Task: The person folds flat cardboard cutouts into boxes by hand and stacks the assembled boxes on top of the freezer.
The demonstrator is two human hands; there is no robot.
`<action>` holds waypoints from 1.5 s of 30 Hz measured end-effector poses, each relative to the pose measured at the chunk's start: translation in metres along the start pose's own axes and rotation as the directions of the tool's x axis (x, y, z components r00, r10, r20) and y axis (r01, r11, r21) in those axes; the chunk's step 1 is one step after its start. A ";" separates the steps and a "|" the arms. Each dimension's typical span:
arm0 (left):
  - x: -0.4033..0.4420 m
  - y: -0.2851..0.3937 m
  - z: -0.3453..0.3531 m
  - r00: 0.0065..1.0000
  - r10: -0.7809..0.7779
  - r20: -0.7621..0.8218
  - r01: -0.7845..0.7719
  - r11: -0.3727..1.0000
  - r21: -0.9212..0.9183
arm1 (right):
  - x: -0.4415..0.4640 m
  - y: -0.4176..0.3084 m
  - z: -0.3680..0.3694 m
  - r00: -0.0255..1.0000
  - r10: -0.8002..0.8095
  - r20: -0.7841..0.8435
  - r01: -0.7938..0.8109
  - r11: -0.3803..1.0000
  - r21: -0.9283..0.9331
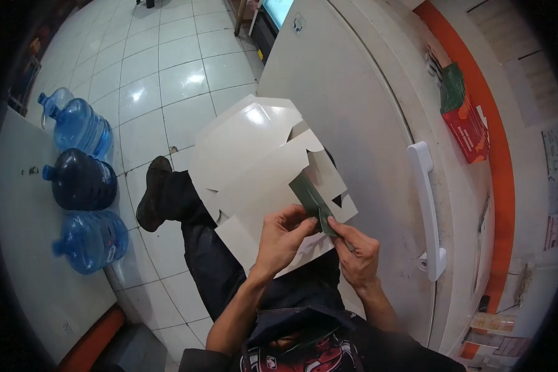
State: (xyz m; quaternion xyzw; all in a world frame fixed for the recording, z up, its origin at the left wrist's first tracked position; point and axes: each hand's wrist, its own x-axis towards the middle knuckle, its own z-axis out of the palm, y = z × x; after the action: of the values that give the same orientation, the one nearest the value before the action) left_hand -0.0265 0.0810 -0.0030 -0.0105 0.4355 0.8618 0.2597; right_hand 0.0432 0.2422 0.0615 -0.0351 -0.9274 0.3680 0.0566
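A flat white cardboard piece (248, 167) with cut flaps and slots lies across my lap, over the dark trousers. Above its lower right part, a narrow dark green folded piece (310, 196) is held between both hands. My left hand (284, 239) pinches its left side near the lower end, thumb and fingers together. My right hand (355, 251) grips the lower right end, with the thumb on top. The green piece slants from upper left to lower right, and its underside is hidden.
Large blue water bottles (84, 130) lie on the tiled floor (173, 80) at the left. A white door with a long handle (429, 211) stands close on the right. A red and green box (465, 127) is at the upper right.
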 end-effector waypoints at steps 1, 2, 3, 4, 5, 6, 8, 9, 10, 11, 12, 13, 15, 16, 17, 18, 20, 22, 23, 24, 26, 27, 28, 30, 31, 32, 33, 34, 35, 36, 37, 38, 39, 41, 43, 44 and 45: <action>0.000 0.000 0.001 1.000 0.008 0.001 -0.008 1.000 0.001 | 0.001 0.002 0.000 1.000 -0.027 -0.010 0.027 1.000 -0.001; -0.001 0.000 0.002 1.000 0.017 0.002 -0.017 1.000 0.000 | 0.002 0.003 0.001 0.998 -0.055 -0.020 0.055 0.998 -0.003; -0.001 0.000 0.003 1.000 0.023 0.002 -0.023 1.000 0.021 | 0.003 0.003 0.001 0.999 -0.045 -0.023 0.045 0.999 -0.003; -0.001 -0.001 0.004 1.000 0.028 0.003 -0.028 0.999 0.043 | 0.003 0.001 0.001 0.999 -0.034 -0.026 0.034 0.999 -0.003; -0.001 -0.001 0.005 0.999 0.033 0.003 -0.033 0.997 0.066 | 0.004 0.001 0.001 0.999 -0.023 -0.029 0.023 1.000 -0.001; -0.002 0.001 0.005 1.000 0.009 0.003 -0.010 0.995 0.096 | 0.004 0.001 0.000 1.000 -0.005 -0.026 0.005 1.000 -0.011; -0.005 0.008 0.007 0.999 -0.038 0.001 0.038 0.987 0.157 | 0.004 0.000 0.001 0.999 0.033 -0.021 -0.033 0.999 -0.030; -0.005 0.005 0.007 0.999 -0.031 0.010 0.029 0.986 0.165 | 0.004 -0.001 0.001 0.998 0.053 -0.014 -0.054 0.995 -0.081; -0.006 0.000 0.007 1.000 -0.024 0.020 0.020 0.985 0.172 | 0.004 -0.002 0.000 0.997 0.074 -0.009 -0.075 0.989 -0.131; -0.007 -0.004 0.007 0.999 -0.017 0.030 0.011 0.984 0.179 | 0.005 -0.004 0.001 0.995 0.096 -0.004 -0.095 0.979 -0.182; -0.009 -0.004 0.009 0.999 -0.019 0.029 0.013 0.983 0.183 | 0.006 -0.004 0.001 0.995 0.097 0.005 -0.095 0.983 -0.159; -0.011 -0.004 0.012 0.999 -0.020 0.028 0.014 0.982 0.189 | 0.008 -0.003 0.001 0.995 0.097 0.014 -0.095 0.986 -0.134; -0.013 0.001 0.015 1.000 -0.025 0.017 0.022 0.985 0.171 | 0.012 0.001 -0.001 0.998 0.059 0.037 -0.058 0.998 -0.038; -0.012 0.004 0.015 1.000 -0.030 0.009 0.028 0.989 0.145 | 0.015 0.004 -0.002 0.999 0.020 0.047 -0.021 0.999 0.032; -0.012 0.006 0.015 0.999 -0.034 -0.001 0.034 0.992 0.120 | 0.017 0.007 -0.002 0.998 -0.022 0.056 0.016 0.994 0.105; -0.011 0.007 0.015 1.000 -0.029 0.009 0.028 0.989 0.142 | 0.018 0.008 0.000 0.999 -0.038 0.035 0.035 0.995 0.094; -0.011 0.009 0.016 0.999 -0.022 0.024 0.018 0.983 0.185 | 0.020 0.008 0.006 0.997 -0.071 -0.001 0.071 0.995 0.074; -0.010 0.009 0.016 0.999 0.008 0.032 -0.012 0.991 0.135 | 0.018 0.004 0.005 0.994 0.106 0.035 -0.111 0.969 0.221; -0.009 0.009 0.016 0.999 0.023 0.040 -0.027 0.993 0.112 | 0.018 0.002 0.005 0.980 0.191 0.060 -0.200 0.936 0.290; -0.012 0.016 0.016 0.998 0.023 0.067 -0.036 0.982 0.188 | 0.021 0.002 0.002 0.965 0.251 0.072 -0.261 0.921 0.289; -0.024 0.037 0.011 0.993 0.012 0.120 -0.052 0.942 0.332 | 0.030 0.006 -0.009 0.923 0.373 0.098 -0.385 0.879 0.282; -0.027 0.043 0.004 0.980 0.087 0.178 -0.163 0.862 0.480 | 0.035 0.014 -0.010 0.923 0.379 0.063 -0.381 0.885 0.267; -0.031 0.048 -0.006 0.958 0.149 0.246 -0.272 0.747 0.606 | 0.038 0.027 -0.009 0.923 0.383 0.029 -0.378 0.891 0.251; -0.039 0.056 -0.035 0.930 0.102 0.352 -0.351 0.524 0.776 | 0.042 0.033 -0.013 0.941 0.339 -0.027 -0.332 0.933 0.140; -0.044 0.058 -0.048 0.941 0.073 0.331 -0.329 0.427 0.842 | 0.042 0.032 -0.013 0.968 0.242 -0.073 -0.236 0.969 0.075; -0.049 0.059 -0.060 0.952 0.043 0.303 -0.301 0.325 0.897 | 0.040 0.030 -0.011 0.984 0.142 -0.110 -0.142 0.990 0.007; -0.055 0.061 -0.070 0.961 0.013 0.275 -0.271 0.218 0.937 | 0.036 0.029 -0.010 0.989 0.042 -0.142 -0.051 0.997 -0.064; -0.058 0.063 -0.079 0.971 -0.032 0.238 -0.227 0.194 0.954 | 0.033 0.027 -0.008 0.992 -0.030 -0.125 0.014 0.992 -0.123; -0.060 0.061 -0.088 0.972 -0.014 0.235 -0.232 0.123 0.965 | 0.029 0.024 -0.006 0.989 -0.101 -0.106 0.080 0.980 -0.183; -0.060 0.055 -0.099 0.972 0.007 0.236 -0.236 0.050 0.971 | 0.026 0.021 -0.003 0.982 -0.172 -0.084 0.147 0.959 -0.241; -0.058 0.048 -0.110 0.971 0.029 0.236 -0.235 -0.024 0.972 | 0.024 0.020 0.001 0.978 -0.195 -0.073 0.173 0.956 -0.237; -0.055 0.037 -0.122 0.970 0.067 0.232 -0.225 -0.106 0.969 | 0.022 0.020 0.005 0.974 -0.219 -0.060 0.200 0.952 -0.231; -0.052 0.033 -0.126 0.971 0.085 0.224 -0.213 -0.123 0.969 | 0.020 0.020 0.009 0.969 -0.244 -0.047 0.227 0.947 -0.226; -0.047 0.028 -0.131 0.970 0.125 0.210 -0.190 -0.155 0.970 | 0.019 0.017 0.015 0.981 -0.196 0.004 0.194 0.966 -0.172; -0.047 0.027 -0.130 0.957 0.252 0.142 -0.143 -0.013 0.990 | 0.016 0.017 0.016 0.991 -0.126 0.036 0.130 0.981 -0.141; -0.047 0.028 -0.129 0.946 0.310 0.099 -0.124 0.060 0.990 | 0.015 0.020 0.018 0.996 -0.082 0.043 0.087 0.987 -0.132; -0.048 0.031 -0.129 0.945 0.323 0.046 -0.092 0.130 0.987 | 0.014 0.022 0.020 0.998 -0.039 0.053 0.046 0.992 -0.121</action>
State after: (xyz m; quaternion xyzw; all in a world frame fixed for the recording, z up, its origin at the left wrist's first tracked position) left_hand -0.0260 -0.0528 -0.0480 0.1432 0.9054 0.3974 0.0417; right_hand 0.0268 0.2460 0.0336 -0.0094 -0.9498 0.3102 0.0385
